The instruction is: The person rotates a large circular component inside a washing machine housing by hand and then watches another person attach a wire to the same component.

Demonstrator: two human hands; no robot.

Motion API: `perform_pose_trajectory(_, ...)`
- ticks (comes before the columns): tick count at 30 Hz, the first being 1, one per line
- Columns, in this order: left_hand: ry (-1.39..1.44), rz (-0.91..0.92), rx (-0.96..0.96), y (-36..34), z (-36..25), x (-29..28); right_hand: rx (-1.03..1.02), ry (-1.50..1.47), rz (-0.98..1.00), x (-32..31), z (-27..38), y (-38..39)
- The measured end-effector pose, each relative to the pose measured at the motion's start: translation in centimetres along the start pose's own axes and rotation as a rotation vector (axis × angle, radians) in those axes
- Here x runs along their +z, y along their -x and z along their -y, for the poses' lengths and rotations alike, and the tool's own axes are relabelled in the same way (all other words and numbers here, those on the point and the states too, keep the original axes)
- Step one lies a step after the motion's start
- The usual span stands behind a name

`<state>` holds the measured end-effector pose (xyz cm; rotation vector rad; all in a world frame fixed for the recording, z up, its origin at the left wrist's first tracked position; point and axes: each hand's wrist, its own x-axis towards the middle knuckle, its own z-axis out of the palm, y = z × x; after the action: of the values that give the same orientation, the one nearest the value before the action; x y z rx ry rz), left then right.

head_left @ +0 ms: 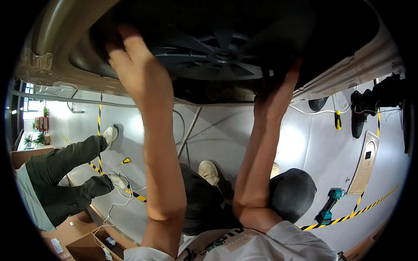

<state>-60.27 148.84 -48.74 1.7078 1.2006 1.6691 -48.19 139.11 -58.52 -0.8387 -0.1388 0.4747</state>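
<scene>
"Dark grey, nearly black; where exactly is that spoked disc point(223, 56)?"

"At the top of the view, between the two hands; its ribs spread from a hub in the middle, and it sits in the shadowed opening of a pale casing point(43, 74); a dark gap shows under its lower edge"

"And the left hand point(140, 71)?"

"Raised to the disc's left side, back of the hand showing, fingers going up into shadow; I cannot tell whether they grip the edge or merely rest near it"

"The right hand point(278, 93), then?"

"Up at the disc's lower right, with most of the fingers lost in the dark; whether it is closed on anything I cannot tell either"

"What lies around on the floor point(230, 126)?"

"To the right, a yellow-handled screwdriver point(338, 122), a beige panel point(359, 178) with a small dark window, and a teal power drill point(331, 206) near the panel's lower end; to the left, a second screwdriver point(126, 161), near another person's legs point(74, 158) in dark trousers; a cardboard box point(82, 248) stands at the lower left"
</scene>
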Motion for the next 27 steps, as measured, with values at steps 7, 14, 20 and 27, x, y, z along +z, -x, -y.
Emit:
perform_pose_trajectory(7, 0.118, 0.117, 0.074, 0.7, -0.7, -0.1, -0.007, 0.020, -0.090, 0.2, -0.1, -0.4)
perform_pose_trajectory(14, 0.070, 0.111, -0.024, 1.7, -2.4, -1.1, -0.009, -0.096, -0.115, -0.5, 0.7, 0.9)
perform_pose_trajectory(20, 0.064, 0.098, -0.038, 2.4, -2.5, -1.3, -0.021, -0.151, -0.103, -0.9, 0.0, 0.8)
perform_pose_trajectory(27, -0.087, 0.066, 0.028, 2.5, -3.2, -1.1, -0.013, -0.160, -0.089, -0.6, -0.7, 0.3)
